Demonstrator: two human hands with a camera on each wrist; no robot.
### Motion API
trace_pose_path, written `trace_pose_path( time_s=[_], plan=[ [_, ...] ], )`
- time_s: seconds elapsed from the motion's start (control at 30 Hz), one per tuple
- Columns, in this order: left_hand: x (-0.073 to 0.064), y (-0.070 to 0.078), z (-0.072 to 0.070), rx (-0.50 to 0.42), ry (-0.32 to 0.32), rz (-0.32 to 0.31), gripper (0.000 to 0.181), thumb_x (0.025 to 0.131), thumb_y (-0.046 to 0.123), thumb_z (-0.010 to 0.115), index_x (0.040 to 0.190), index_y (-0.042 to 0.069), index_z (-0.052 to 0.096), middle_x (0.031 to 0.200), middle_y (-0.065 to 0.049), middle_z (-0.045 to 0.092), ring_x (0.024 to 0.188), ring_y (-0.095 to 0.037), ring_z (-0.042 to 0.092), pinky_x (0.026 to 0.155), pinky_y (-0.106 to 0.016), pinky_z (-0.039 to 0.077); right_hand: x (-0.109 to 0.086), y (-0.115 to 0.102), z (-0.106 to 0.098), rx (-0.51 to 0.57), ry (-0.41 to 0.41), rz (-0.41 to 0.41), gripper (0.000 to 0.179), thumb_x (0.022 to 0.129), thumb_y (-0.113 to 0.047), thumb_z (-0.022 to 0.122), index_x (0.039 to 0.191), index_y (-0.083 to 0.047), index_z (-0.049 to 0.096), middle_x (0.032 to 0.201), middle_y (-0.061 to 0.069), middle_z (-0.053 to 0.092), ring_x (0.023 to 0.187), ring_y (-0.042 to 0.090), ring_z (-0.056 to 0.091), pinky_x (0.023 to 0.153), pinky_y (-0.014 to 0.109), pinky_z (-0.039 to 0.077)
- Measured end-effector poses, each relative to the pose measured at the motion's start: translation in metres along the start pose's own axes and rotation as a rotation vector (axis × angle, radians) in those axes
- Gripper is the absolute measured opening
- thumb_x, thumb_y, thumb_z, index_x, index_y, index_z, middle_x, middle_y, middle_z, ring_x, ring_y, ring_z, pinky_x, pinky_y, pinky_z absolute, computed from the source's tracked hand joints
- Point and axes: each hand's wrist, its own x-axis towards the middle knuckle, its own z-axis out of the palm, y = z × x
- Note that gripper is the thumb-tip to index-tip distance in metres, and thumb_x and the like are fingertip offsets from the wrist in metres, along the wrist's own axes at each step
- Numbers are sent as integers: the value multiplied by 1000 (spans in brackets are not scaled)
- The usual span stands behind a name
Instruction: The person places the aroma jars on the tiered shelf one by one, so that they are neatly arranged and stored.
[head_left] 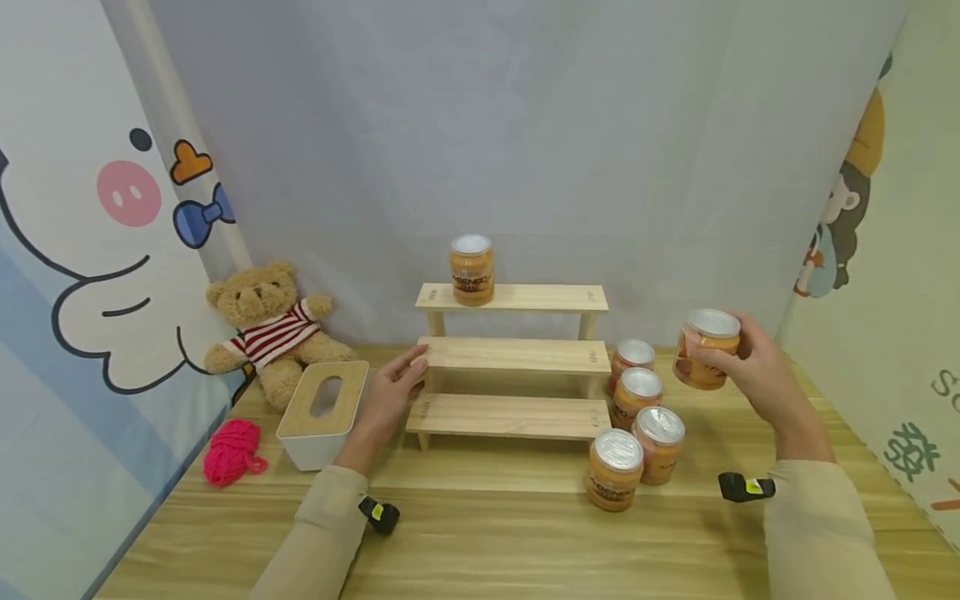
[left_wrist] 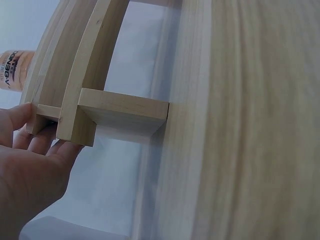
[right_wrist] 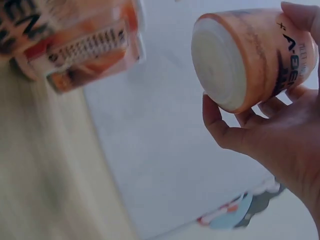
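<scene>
My right hand [head_left: 765, 375] holds an orange can [head_left: 707, 354] with a silvery lid, raised above the table at the right. In the right wrist view, thumb and fingers wrap this can [right_wrist: 270, 60], and its pale base shows. My left hand [head_left: 392, 392] grips the left end of a three-tier wooden shelf [head_left: 513, 354]. The left wrist view has its thumb [left_wrist: 20, 115] at the board's edge and the fingers behind the shelf's end. One matching can [head_left: 472, 275] stands on the top tier, toward the left. Several more cans [head_left: 615, 479] stand in a group beside the shelf's right end.
Left of the shelf is a white tissue box [head_left: 318, 433] with a wooden lid, close to my left forearm. A teddy bear [head_left: 273, 333] sits behind it, and a pink yarn ball [head_left: 231, 452] lies beside it. A grey curtain [head_left: 525, 150] hangs behind the wooden table [head_left: 480, 542].
</scene>
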Motion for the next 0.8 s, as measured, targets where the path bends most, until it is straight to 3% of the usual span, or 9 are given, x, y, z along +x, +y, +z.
trace_pose_path(
  time_s=[0.1, 0.2, 0.33, 0.47, 0.63, 0.7, 0.8],
  plan=[
    [0, 1, -1, -2, 3, 3, 45, 104, 24, 58, 145, 8, 53, 84, -3, 49, 72, -17, 39, 78, -33, 43, 14, -19, 10, -61, -33, -6, 55, 98, -17, 65, 145, -8, 38, 124, 3, 51, 107, 12, 54, 79, 19, 50],
    [0, 1, -2, -5, 2, -5, 45, 104, 24, 59, 146, 7, 53, 86, -3, 49, 78, -20, 42, 88, -37, 46, 28, -34, 24, -24, -72, -7, 55, 97, -17, 66, 144, -7, 38, 126, 6, 51, 109, 15, 54, 81, 22, 51],
    [-1, 0, -1, 23, 7, -19, 46, 104, 26, 58, 146, 9, 53, 104, -9, 62, 107, -25, 59, 104, -44, 46, 45, -50, 44, 75, -126, -29, 51, 96, -13, 67, 140, -7, 41, 124, 6, 52, 109, 17, 54, 83, 23, 52],
    [-1, 2, -1, 26, 19, -16, 46, 104, 27, 59, 146, 10, 53, 122, -22, 62, 124, -33, 56, 105, -46, 45, 61, -64, 66, 166, -176, -33, 49, 96, -12, 67, 138, -5, 42, 124, 9, 53, 110, 21, 55, 85, 25, 52],
    [-1, 1, -1, 32, 25, -11, 45, 103, 28, 59, 145, 10, 54, 111, -16, 64, 102, -22, 60, 97, -41, 49, 81, -74, 94, 218, -227, 38, 58, 96, -19, 69, 142, -5, 37, 132, 13, 50, 117, 25, 53, 96, 36, 48],
    [-1, 1, 0, 30, 27, -10, 45, 103, 28, 59, 145, 11, 55, 108, -13, 65, 93, -18, 56, 93, -39, 49, 88, -76, 102, 247, -245, 37, 58, 97, -22, 68, 144, -6, 37, 134, 14, 50, 118, 26, 53, 98, 39, 46],
    [-1, 1, 2, 19, 24, -9, 45, 103, 27, 60, 145, 11, 55, 107, -12, 65, 90, -16, 56, 88, -35, 49, 98, -79, 112, 305, -253, 48, 59, 98, -25, 66, 146, -9, 35, 136, 13, 49, 119, 26, 51, 99, 39, 45]
  ],
)
